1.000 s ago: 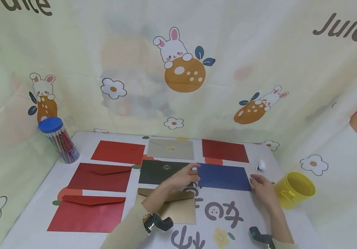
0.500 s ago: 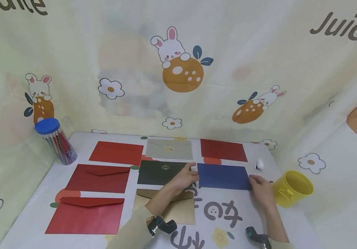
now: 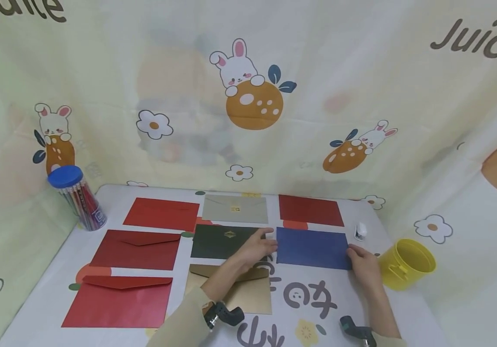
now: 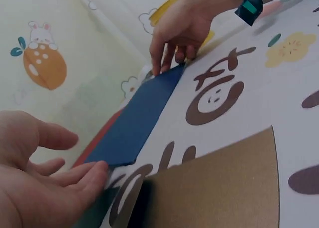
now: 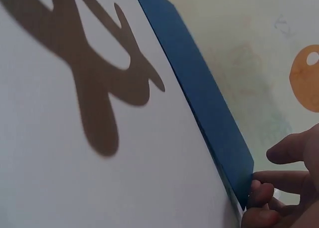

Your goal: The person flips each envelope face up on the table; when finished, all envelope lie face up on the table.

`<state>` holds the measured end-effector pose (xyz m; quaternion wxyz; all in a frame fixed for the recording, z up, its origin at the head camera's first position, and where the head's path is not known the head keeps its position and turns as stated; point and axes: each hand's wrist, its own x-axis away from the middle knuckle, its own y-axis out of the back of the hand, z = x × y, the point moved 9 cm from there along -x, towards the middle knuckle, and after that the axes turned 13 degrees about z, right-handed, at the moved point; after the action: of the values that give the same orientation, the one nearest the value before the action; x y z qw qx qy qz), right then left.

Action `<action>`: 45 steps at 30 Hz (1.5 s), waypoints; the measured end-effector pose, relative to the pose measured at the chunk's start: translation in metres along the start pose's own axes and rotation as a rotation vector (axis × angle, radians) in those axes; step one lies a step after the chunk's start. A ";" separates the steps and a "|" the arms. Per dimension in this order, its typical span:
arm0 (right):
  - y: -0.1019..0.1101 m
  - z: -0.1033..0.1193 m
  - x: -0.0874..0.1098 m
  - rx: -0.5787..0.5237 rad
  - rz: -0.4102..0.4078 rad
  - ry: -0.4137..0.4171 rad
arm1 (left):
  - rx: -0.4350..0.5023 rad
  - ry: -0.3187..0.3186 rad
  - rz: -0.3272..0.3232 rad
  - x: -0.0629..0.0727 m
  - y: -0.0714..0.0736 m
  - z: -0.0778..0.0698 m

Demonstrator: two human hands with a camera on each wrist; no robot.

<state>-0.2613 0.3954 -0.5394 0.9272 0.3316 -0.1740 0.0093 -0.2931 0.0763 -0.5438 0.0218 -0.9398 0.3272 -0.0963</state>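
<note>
A blue envelope [image 3: 311, 248] lies on the right side of the table, in the middle row. My right hand [image 3: 364, 267] holds its right edge by the near corner, as the left wrist view also shows. In the right wrist view, fingertips [image 5: 256, 180] meet the envelope's corner while another finger stays clear of it. My left hand [image 3: 254, 248] rests over the dark green envelope [image 3: 213, 241], fingers loosely spread, fingertips close to the blue envelope's left edge. Below that arm lies a gold envelope [image 3: 252, 294], partly covered by my forearm.
Three red envelopes [image 3: 118, 301] form the left column. A grey envelope [image 3: 218, 214] and a dark red envelope [image 3: 313, 212] lie along the back. A white stapler-like item [image 3: 360, 231] and yellow bucket [image 3: 397, 270] stand right; a blue-lidded pencil jar [image 3: 81, 202] stands far left.
The blue envelope has slid slightly right, away from the green one, and its right end has come a little nearer. My right hand moved with it; my left hand has stayed nearly still.
</note>
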 end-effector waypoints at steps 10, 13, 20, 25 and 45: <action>0.001 0.009 -0.003 -0.165 -0.055 -0.004 | 0.106 -0.059 -0.006 0.013 0.007 -0.021; 0.000 0.015 -0.003 -0.191 -0.074 0.001 | 0.132 -0.075 -0.011 0.015 0.014 -0.024; -0.006 0.034 -0.004 -0.303 -0.154 0.017 | 0.145 -0.105 -0.055 0.025 0.037 -0.033; -0.010 0.056 -0.004 -0.314 -0.252 0.065 | 0.145 -0.117 -0.099 0.034 0.055 -0.039; -0.052 0.115 -0.015 -0.482 -0.107 0.243 | 0.142 -0.195 -0.180 0.083 0.116 -0.034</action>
<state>-0.3046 0.2852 -0.4928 0.9926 0.1064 -0.0409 -0.0418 -0.3067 -0.0651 -0.5084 0.1113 -0.9663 0.2304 -0.0289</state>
